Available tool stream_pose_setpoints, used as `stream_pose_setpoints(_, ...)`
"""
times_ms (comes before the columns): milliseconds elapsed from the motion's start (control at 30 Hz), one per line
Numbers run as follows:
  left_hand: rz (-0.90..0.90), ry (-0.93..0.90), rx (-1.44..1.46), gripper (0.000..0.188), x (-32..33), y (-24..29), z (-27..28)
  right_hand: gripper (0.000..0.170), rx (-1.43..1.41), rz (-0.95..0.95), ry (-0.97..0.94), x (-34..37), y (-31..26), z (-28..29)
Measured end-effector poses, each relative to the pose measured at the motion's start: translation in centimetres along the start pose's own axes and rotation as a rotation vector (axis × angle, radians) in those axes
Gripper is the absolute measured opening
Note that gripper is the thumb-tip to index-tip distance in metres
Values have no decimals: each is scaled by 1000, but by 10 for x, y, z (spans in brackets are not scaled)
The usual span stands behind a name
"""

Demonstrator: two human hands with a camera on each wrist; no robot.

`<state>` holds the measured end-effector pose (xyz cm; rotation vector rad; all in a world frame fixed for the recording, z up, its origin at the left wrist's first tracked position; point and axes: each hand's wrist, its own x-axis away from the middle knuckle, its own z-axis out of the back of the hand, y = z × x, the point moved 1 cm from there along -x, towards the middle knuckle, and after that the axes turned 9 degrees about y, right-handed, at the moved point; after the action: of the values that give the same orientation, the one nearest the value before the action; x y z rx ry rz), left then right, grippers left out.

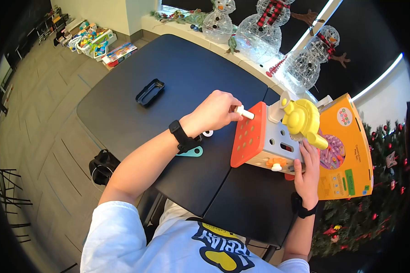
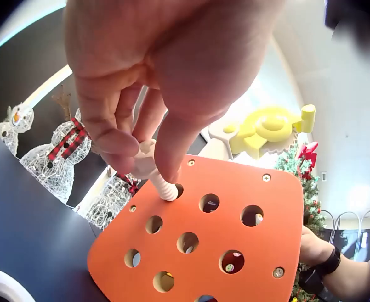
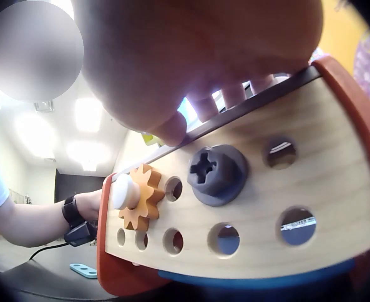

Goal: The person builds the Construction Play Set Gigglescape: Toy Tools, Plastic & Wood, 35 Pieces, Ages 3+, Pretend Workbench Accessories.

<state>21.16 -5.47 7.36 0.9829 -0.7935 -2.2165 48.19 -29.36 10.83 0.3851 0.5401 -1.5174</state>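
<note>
My left hand (image 1: 212, 110) pinches the head of a white toy bolt (image 2: 164, 184) between thumb and fingers. The bolt's threaded tip is right at a corner hole of the red end panel (image 2: 172, 223) on a toy workbench. My right hand (image 1: 309, 173) rests on the top edge of the workbench's other end, its fingers over the grey top (image 1: 274, 143). On the wooden side panel (image 3: 263, 242) sit an orange gear (image 3: 146, 198) with a white bolt head (image 3: 125, 192) and a dark grey bolt (image 3: 217, 175). Yellow toy parts (image 1: 302, 119) stand on top.
A black tray (image 1: 150, 93) lies farther back on the dark table (image 1: 123, 98). Near my left wrist are a teal strip (image 1: 191, 152) and a white ring (image 1: 208, 133). An orange box (image 1: 348, 154) stands right of the workbench, and wire snowmen (image 1: 264, 29) line the ledge.
</note>
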Motion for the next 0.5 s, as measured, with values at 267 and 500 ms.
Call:
stream_pose_setpoints(267,-32,-60,141,20,-5,11,-18,38,9,-11,12,4,3,-2)
stream_pose_setpoints(500,-22,29,144,22,0,14,-30,34,40,28,14,2,0,5)
